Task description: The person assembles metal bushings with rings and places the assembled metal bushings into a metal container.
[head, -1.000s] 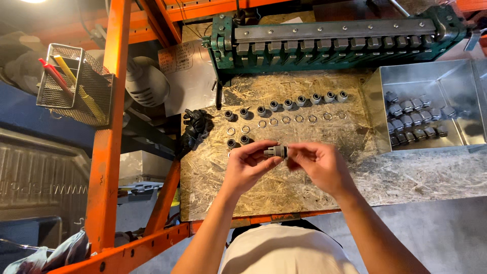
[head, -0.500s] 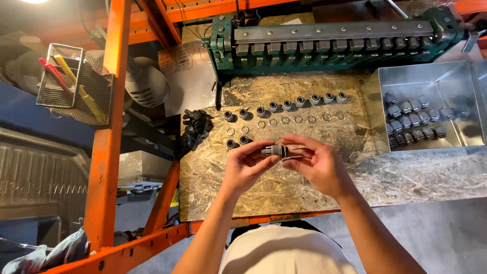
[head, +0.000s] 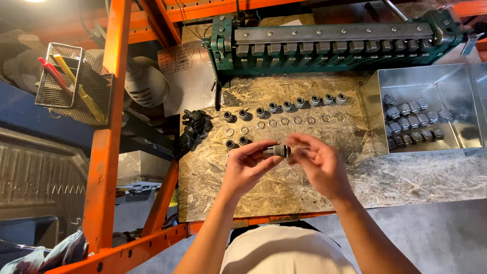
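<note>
Both my hands meet over the chipboard bench top [head: 284, 193]. My left hand [head: 248, 167] pinches a small grey threaded fitting [head: 276, 150] by its body. My right hand [head: 317, 162] grips the same fitting's other end with fingertips. Beyond my hands lies a row of grey caps [head: 294, 104], a row of thin rings [head: 284, 122] below it, and two dark small parts [head: 237, 142] near my left hand.
A metal tray [head: 456, 86] with several finished grey fittings [head: 411, 122] sits at the right. A green machine [head: 329, 43] spans the back. A black glove [head: 195, 127] lies at the bench's left edge. A wire basket [head: 73, 83] with pens hangs on an orange post [head: 106, 152].
My hands have stayed at the same spot with the fitting. The right fingers have shifted around its end, as if turning it.
</note>
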